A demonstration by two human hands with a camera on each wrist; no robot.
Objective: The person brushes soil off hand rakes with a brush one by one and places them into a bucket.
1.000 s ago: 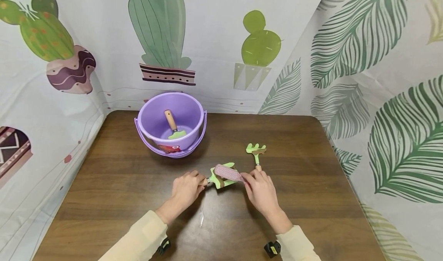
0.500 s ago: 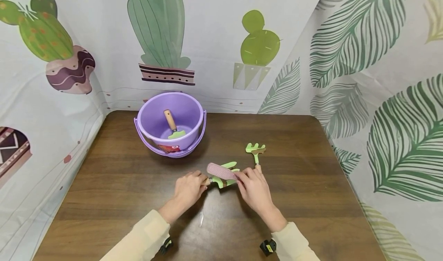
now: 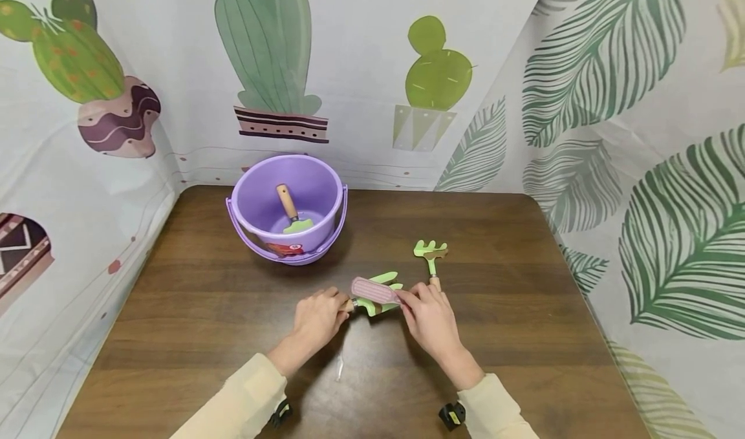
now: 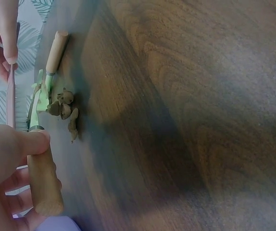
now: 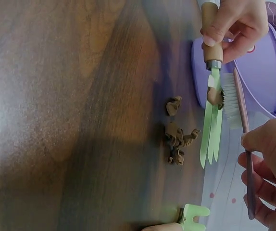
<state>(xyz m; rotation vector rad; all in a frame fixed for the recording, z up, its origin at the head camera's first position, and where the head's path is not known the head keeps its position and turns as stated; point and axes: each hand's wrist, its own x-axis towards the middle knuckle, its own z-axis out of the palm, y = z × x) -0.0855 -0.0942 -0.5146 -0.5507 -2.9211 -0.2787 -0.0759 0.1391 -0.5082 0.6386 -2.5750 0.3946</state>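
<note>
The left hand (image 3: pixel 318 315) grips the wooden handle (image 4: pixel 44 180) of a green garden fork (image 5: pixel 215 130), its tines toward the right hand. Pinched by its thin handle, a pink brush (image 3: pixel 372 290) is in the right hand (image 3: pixel 433 319). White bristles (image 5: pixel 232 98) face the fork near the base of its tines, where a brown clump (image 5: pixel 214 96) sticks. Beneath the fork, several brown clumps (image 5: pixel 173 134) lie on the table.
A purple bucket (image 3: pixel 288 167) at the back left holds a green tool with a wooden handle (image 3: pixel 286 201). Beyond the right hand lies a small green rake (image 3: pixel 432 264) with brown on it. A patterned cloth (image 3: pixel 361 70) hangs behind the table (image 3: pixel 233 310).
Compared with a second ago, the brush and right hand are slightly farther left. The brush head has shifted toward the fork's handle, then a little back right. Both hands keep their hold.
</note>
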